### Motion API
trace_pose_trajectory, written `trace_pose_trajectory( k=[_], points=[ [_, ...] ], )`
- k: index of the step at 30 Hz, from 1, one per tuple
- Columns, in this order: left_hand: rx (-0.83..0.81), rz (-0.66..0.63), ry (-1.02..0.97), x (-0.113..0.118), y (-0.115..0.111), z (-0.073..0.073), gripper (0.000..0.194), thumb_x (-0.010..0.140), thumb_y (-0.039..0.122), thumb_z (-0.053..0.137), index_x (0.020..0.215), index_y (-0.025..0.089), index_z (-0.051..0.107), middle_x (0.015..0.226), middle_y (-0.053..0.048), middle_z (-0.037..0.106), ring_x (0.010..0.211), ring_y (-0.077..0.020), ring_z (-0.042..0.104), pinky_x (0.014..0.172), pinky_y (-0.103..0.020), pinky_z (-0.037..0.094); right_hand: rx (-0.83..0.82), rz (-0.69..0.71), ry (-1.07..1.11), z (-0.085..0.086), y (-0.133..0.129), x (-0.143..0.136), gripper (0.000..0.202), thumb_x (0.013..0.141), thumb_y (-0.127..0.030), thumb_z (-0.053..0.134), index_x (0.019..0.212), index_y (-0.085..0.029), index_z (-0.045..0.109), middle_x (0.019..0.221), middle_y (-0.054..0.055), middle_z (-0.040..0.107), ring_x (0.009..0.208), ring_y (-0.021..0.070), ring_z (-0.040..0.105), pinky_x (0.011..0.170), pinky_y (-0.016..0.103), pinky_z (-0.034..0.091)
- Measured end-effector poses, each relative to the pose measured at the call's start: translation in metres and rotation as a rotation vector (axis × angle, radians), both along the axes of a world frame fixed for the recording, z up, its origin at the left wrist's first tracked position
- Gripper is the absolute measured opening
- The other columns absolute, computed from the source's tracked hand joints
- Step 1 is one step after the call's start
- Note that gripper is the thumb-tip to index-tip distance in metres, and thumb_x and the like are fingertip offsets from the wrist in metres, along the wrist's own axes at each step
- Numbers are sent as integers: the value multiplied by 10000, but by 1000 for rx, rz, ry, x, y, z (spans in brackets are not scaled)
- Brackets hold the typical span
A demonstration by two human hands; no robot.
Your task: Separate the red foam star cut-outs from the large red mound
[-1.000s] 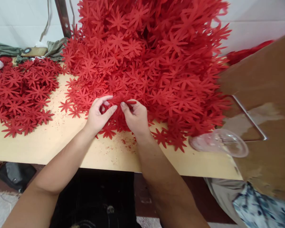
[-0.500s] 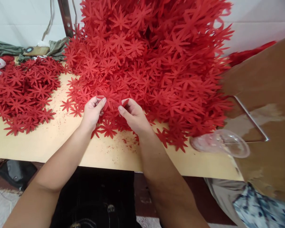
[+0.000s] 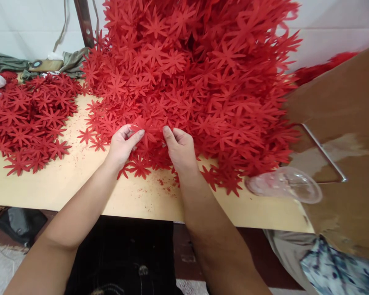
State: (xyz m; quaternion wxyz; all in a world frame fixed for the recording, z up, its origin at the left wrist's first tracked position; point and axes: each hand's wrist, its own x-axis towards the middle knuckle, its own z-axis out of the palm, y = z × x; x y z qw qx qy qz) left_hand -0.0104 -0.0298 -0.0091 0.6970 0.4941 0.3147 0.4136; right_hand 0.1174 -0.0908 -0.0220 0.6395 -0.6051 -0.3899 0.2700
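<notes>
Between my two hands is a red fabric flower (image 3: 149, 131) with long narrow petals, held just in front of a tall heap of like flowers (image 3: 184, 82). My left hand (image 3: 124, 141) pinches a petal on its left side between thumb and fingers. On the other side, my right hand (image 3: 180, 145) has its thumb and curled fingers pressed together at the flower's right edge. The flower's outline blends into the red heap behind it, so its right petals are hard to make out.
A smaller pile of red flowers (image 3: 33, 119) lies at the left. Red scraps dot the tabletop (image 3: 141, 200). A clear plastic cup (image 3: 283, 184) lies on its side by the brown cardboard (image 3: 341, 164) at right. Green cloth (image 3: 6, 61) is at the back left.
My right hand has turned and shifted slightly right, with its thumb now pointing up and fingers more curled. My left hand has moved a little right, still pinching the flower.
</notes>
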Motion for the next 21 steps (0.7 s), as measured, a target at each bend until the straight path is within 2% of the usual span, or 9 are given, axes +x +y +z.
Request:
trace_pose_trajectory(
  k=[3,6,8,11,15,17,19,21],
  points=[
    [97,-72,-11,2,-4,-2,311,568,356,779,686,163,566,612,53,578,542,-36,496,555,-177,419,19,99,65,-3,3,-5,522,604,-675,613,535,-193,425,487,-65,352,484,57,331,473,217,306],
    [135,-85,31,5,-7,-5,272,563,296,781,716,152,608,707,22,642,649,-59,566,675,-205,463,11,243,117,-6,6,-11,482,585,-670,629,602,-204,510,513,-51,455,538,93,453,557,248,424],
    [136,-49,56,6,-7,-6,236,570,267,769,701,147,612,696,20,642,638,-61,564,675,-212,465,6,281,118,-6,6,-15,477,614,-680,596,627,-208,523,536,-41,488,574,108,491,602,266,456],
    [127,51,61,4,-3,-6,208,581,252,755,659,147,592,639,34,615,584,-51,529,618,-198,445,17,280,96,-3,4,-15,496,647,-700,545,614,-209,486,552,-40,464,570,97,466,594,252,442],
    [72,201,53,-2,7,-2,240,581,266,754,630,158,546,567,56,551,504,-37,449,523,-180,387,3,160,23,0,0,-5,523,658,-673,569,555,-201,369,534,-59,320,499,59,302,488,220,324],
    [46,231,45,-5,11,-1,257,590,288,750,638,164,530,553,60,530,488,-38,429,504,-182,369,5,59,-32,1,-1,3,500,680,-658,561,568,-202,391,543,-56,326,504,64,303,494,227,325],
    [48,212,59,-6,12,-1,256,604,307,741,669,166,537,586,50,547,524,-50,457,539,-192,389,36,-64,-158,1,-2,8,433,689,-627,578,653,-202,502,636,-21,465,607,99,438,601,265,416],
    [113,178,111,-5,9,-3,233,630,313,724,710,165,563,662,28,578,600,-68,496,618,-212,418,72,-169,-338,2,-4,9,373,698,-572,609,792,-211,599,867,43,584,875,171,536,827,359,446]
  ],
)
